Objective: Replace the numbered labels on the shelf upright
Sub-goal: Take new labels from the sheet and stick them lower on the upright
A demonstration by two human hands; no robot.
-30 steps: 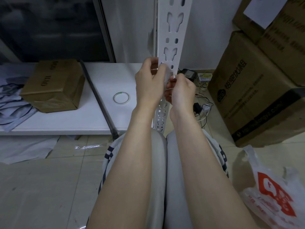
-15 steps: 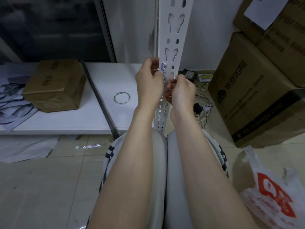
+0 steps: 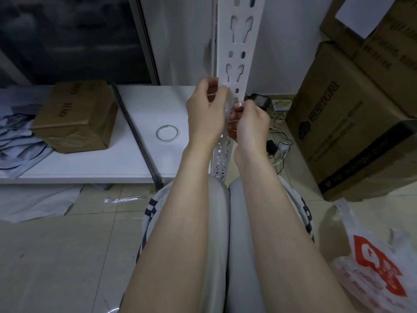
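A white perforated shelf upright (image 3: 239,53) stands straight ahead, running down between my knees. Both hands are raised against its front face at mid height. My left hand (image 3: 207,111) pinches at the upright's left edge, fingers curled over a small pale label or strip of tape that I can barely make out. My right hand (image 3: 250,123) is closed just below and to the right, fingertips touching the same spot. The label itself is mostly hidden behind my fingers.
A roll of clear tape (image 3: 167,132) lies on the low white shelf board (image 3: 90,163) to the left, beside a brown cardboard box (image 3: 76,116). Large cartons (image 3: 352,123) stack on the right. A red and white plastic bag (image 3: 379,267) lies on the floor. Chargers and cables (image 3: 277,145) sit behind the upright.
A small blue-edged label was visible on the upright half a second ago; my left fingers now cover that spot. Both hands stay pressed at the same height.
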